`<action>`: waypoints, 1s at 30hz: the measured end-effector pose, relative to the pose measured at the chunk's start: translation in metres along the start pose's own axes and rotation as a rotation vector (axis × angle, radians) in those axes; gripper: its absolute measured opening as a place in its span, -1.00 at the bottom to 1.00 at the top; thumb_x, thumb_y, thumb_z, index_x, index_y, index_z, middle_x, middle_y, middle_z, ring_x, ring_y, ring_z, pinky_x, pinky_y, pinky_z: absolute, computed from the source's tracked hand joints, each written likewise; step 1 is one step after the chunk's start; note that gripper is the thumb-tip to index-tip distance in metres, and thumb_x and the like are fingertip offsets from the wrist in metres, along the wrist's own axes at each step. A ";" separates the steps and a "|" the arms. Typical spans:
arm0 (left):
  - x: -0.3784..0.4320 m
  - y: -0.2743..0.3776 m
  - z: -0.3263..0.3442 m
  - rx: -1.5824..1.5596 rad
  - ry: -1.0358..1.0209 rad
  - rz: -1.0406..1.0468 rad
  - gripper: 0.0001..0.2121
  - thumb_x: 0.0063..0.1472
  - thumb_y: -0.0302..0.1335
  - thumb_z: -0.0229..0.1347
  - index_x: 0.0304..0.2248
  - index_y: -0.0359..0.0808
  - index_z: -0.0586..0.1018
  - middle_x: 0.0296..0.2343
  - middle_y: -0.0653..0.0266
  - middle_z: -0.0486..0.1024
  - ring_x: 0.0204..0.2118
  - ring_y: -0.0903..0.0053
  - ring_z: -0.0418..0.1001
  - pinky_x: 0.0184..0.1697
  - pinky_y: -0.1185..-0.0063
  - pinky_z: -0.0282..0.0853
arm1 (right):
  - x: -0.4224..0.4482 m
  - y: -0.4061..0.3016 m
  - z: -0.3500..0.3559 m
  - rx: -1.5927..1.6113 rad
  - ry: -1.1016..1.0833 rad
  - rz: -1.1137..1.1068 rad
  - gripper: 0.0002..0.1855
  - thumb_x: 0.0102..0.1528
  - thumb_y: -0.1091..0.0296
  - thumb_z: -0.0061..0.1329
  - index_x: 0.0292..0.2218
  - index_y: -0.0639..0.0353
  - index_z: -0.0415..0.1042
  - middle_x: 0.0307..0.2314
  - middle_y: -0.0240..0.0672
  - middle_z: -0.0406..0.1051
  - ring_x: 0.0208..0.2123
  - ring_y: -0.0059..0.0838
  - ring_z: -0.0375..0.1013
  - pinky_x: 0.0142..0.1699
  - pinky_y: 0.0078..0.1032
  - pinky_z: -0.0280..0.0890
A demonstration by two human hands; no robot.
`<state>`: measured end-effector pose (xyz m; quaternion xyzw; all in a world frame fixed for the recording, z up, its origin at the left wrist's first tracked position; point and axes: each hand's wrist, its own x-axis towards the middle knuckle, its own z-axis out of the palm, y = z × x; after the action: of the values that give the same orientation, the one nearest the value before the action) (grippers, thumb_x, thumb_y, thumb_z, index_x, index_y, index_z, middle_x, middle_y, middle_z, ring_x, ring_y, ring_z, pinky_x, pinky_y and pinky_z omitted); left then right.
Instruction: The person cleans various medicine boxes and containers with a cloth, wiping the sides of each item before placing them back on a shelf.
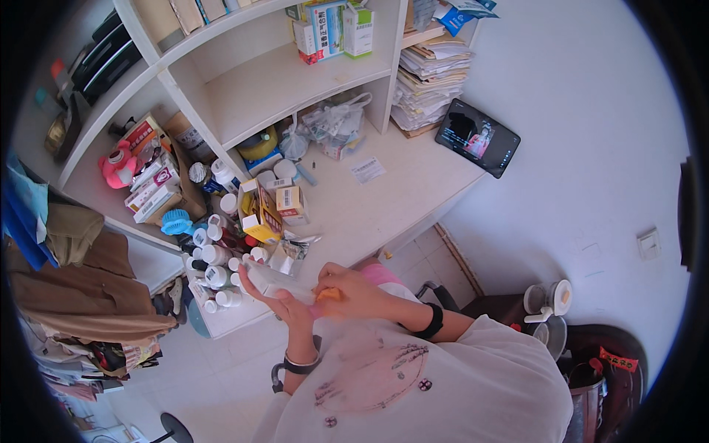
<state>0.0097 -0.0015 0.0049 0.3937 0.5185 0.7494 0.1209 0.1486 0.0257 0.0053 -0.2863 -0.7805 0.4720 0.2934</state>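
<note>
My left hand [292,310] supports a white box [278,282], its fingers spread along the far side and the thumb on the near side. An orange cloth [330,294] is bunched in my right hand [357,288], against the near end of the box. Just beyond the box, several white-capped bottles [216,275] crowd the desk's left corner. Close to them stand an open yellow carton [265,228] and a small cream-and-red box [291,204]. A crumpled silver packet [299,246] lies by the desk's front edge.
The white desk [410,191] runs under a shelf unit holding medicine boxes [328,30]. At right, a lit tablet [477,137] leans against the wall near stacked papers [426,83]. A blue handheld fan [177,221] sits left. Clothes [83,282] hang at far left.
</note>
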 end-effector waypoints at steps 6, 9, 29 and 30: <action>-0.009 -0.002 0.000 0.176 -0.252 0.013 -0.19 0.13 -0.04 0.01 0.16 -0.36 -0.10 0.12 0.05 -0.12 0.19 0.28 -0.13 0.20 0.34 -0.15 | -0.003 -0.026 -0.009 -0.187 0.093 0.176 -0.60 -0.11 0.24 0.09 -0.24 0.23 0.38 -0.33 -0.11 0.39 -0.32 -0.13 0.44 -0.26 -0.34 0.31; -0.015 -0.007 0.005 0.266 -0.441 0.013 -0.18 0.08 -0.18 0.11 0.16 -0.37 -0.10 0.12 0.02 -0.11 0.20 0.23 -0.17 0.22 0.32 -0.22 | 0.004 -0.014 -0.015 -0.281 0.098 0.177 -0.65 -0.08 0.26 0.07 -0.25 0.22 0.39 -0.40 -0.10 0.42 -0.36 -0.15 0.46 -0.29 -0.34 0.32; 0.010 -0.016 0.014 0.365 -0.566 -0.015 -0.67 0.01 -0.58 0.11 -0.16 -0.38 0.43 -0.08 0.06 0.31 0.02 0.26 0.25 0.05 0.42 0.19 | 0.154 0.193 -0.206 -0.695 0.899 0.709 -0.72 0.03 0.15 -0.03 -0.28 0.12 0.32 -0.44 -0.15 0.47 -0.36 -0.11 0.48 -0.31 -0.22 0.36; 0.011 -0.017 0.014 0.364 -0.576 -0.035 -0.67 0.01 -0.59 0.10 -0.17 -0.38 0.43 -0.07 0.06 0.31 0.01 0.26 0.25 0.05 0.43 0.20 | 0.157 0.195 -0.209 -0.694 0.903 0.710 -0.72 0.03 0.15 -0.03 -0.28 0.12 0.32 -0.44 -0.15 0.47 -0.36 -0.11 0.48 -0.31 -0.22 0.36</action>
<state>0.0092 0.0220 -0.0029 0.5954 0.5949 0.5004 0.2030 0.2299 0.3344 -0.0621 -0.7726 -0.5463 0.0957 0.3091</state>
